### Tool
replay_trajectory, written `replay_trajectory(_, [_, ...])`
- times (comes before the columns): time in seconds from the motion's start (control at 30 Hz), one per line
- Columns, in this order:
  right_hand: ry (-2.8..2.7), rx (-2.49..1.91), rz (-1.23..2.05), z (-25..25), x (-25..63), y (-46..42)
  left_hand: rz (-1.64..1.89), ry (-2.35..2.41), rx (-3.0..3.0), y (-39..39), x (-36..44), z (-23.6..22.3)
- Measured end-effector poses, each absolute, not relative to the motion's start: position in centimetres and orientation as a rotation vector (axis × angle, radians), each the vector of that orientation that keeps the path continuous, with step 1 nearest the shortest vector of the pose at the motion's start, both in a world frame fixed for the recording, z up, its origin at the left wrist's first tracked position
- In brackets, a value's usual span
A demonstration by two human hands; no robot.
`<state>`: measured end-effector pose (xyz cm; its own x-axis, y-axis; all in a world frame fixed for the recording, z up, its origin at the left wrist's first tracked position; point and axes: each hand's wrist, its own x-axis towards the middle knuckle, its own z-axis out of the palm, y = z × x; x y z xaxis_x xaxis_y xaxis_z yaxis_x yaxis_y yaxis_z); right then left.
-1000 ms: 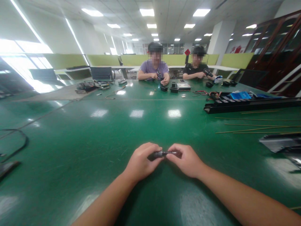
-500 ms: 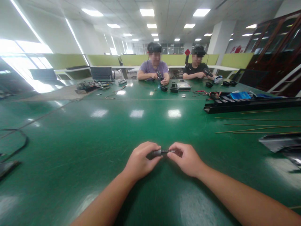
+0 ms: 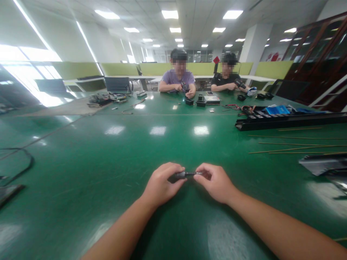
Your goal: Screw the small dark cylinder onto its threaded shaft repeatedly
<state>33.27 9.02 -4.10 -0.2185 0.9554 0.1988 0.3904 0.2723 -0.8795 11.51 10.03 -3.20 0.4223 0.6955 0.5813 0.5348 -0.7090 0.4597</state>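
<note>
1. While the left hand (image 3: 165, 184) pinched the thick end of a small dark tool (image 3: 182, 174) between thumb and forefinger, the right hand (image 3: 215, 183) had its thumb and fingertips pressed together around the thin end.
2. That tool lay nearly level at the near middle part of the green table (image 3: 135, 151), its thick end toward the table's left side; whether it touched the tabletop could not be told.
3. A short stretch of slim shaft showed between the two hands, which stood slightly apart.
4. Behind the left forefinger the other fingers were mostly hidden, so their hold on the tool could not be told.
5. On the table's right side lay a long black rail (image 3: 271, 123) with a blue bag (image 3: 278, 109) on top, and several thin rods (image 3: 295, 146) stretched across the table's right side, nearer than the rail.
6. At the table's left edge a black cable (image 3: 29, 161) curved near a flat dark plate (image 3: 9, 194).
7. A jumbled heap (image 3: 101, 99) lay on the table's far left part.
8. At the table's far edge sat a co-worker in a purple shirt (image 3: 168, 77), close to a black box (image 3: 200, 103), and another in a black shirt (image 3: 218, 81), who held a drill (image 3: 240, 83) near a gloved hand (image 3: 251, 91).
</note>
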Motion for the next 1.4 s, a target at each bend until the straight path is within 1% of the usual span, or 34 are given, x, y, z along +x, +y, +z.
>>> replay_trajectory(0.67, [-1.73, -1.245, 0.89, -4.16, 33.39, 9.2, 1.165, 1.122, 2.466, 10.3, 11.15, -3.4])
replay_trajectory(1.4, [-1.683, -1.232, 0.948, -4.21, 33.49, 9.2, 1.162, 1.139, 2.448, 10.45, 10.89, -3.38])
